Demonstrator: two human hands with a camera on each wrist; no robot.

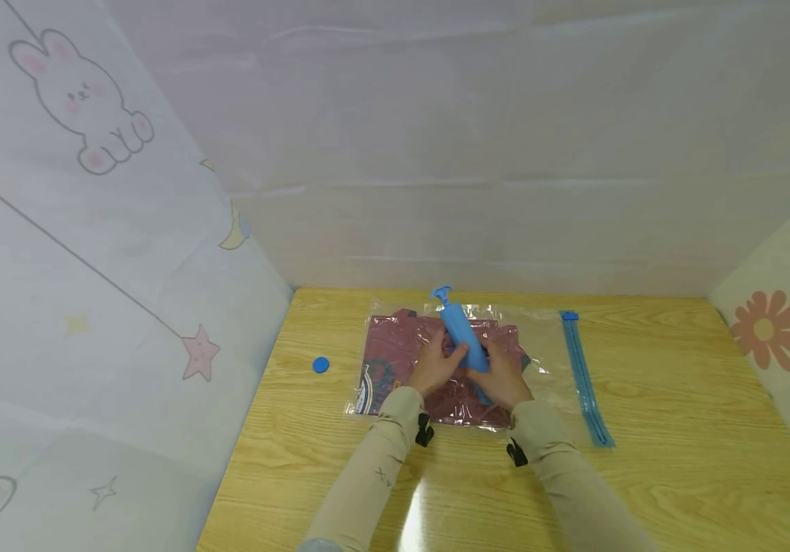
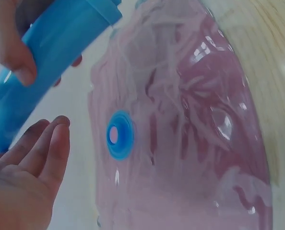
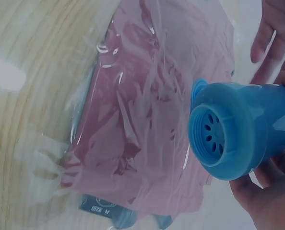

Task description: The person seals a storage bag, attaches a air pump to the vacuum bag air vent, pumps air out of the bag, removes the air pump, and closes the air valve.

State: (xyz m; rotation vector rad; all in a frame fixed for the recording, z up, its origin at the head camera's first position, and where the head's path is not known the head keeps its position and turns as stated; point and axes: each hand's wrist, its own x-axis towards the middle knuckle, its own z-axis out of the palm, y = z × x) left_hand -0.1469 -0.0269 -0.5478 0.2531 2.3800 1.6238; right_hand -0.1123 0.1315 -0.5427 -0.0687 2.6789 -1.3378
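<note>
Pale sheets printed with rabbits, stars and flowers wall in your wooden desk (image 1: 677,429) on 3 sides. Your right hand (image 1: 505,377) has its fingers curled round the lower part of a blue hand pump (image 1: 464,337), holding it tilted over the middle of the desk, with its handle end pointing away from you toward the back sheet. The right wrist view shows the pump's round nozzle end (image 3: 224,136) with its ring of small holes, lifted clear of what lies below. Your left hand (image 1: 436,366) lies against the pump's left side; in the left wrist view its fingers (image 2: 49,148) are straight and relaxed just below the blue barrel (image 2: 51,57), not wrapped round it, while a thumb of your other hand (image 2: 13,50) presses on the barrel.

Under both hands lies a clear plastic bag (image 1: 546,345) flat on the desk, holding a folded dark red garment (image 1: 395,349). A round blue valve (image 2: 119,134) sits on top of the bag, uncovered, near your left fingers and apart from the pump's nozzle. A small size label (image 3: 98,210) shows at the garment's edge.

Along the bag's right edge runs a blue zip strip (image 1: 586,379) with a small blue slider (image 1: 569,316) at its far end. A small round blue cap (image 1: 321,365) lies alone on the desk, left of the bag.
</note>
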